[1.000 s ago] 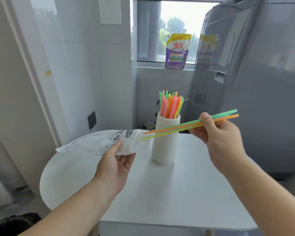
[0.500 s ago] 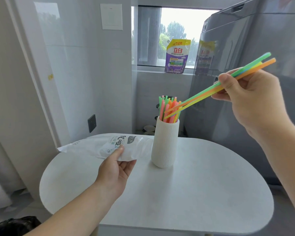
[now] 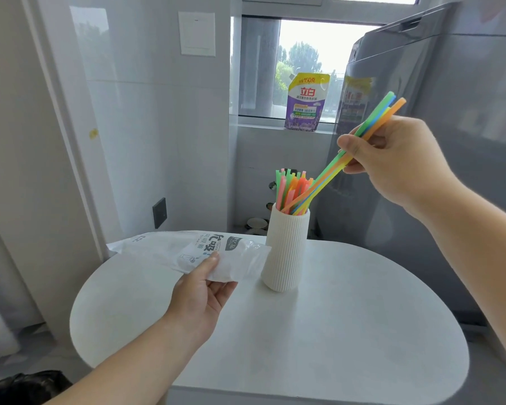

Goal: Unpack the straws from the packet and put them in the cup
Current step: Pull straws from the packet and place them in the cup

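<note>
My right hand (image 3: 398, 159) pinches a few thin plastic straws (image 3: 322, 184), green, orange, yellow and blue, between thumb and curled fingers. They slant down, lower ends inside the mouth of the ribbed white cup (image 3: 287, 249) among the upright straws (image 3: 288, 185). My left hand (image 3: 202, 290) grips the crinkled translucent packet (image 3: 187, 249), thumb on top and fingers beneath, just beside the cup over the smooth rounded white table (image 3: 333, 331).
</note>
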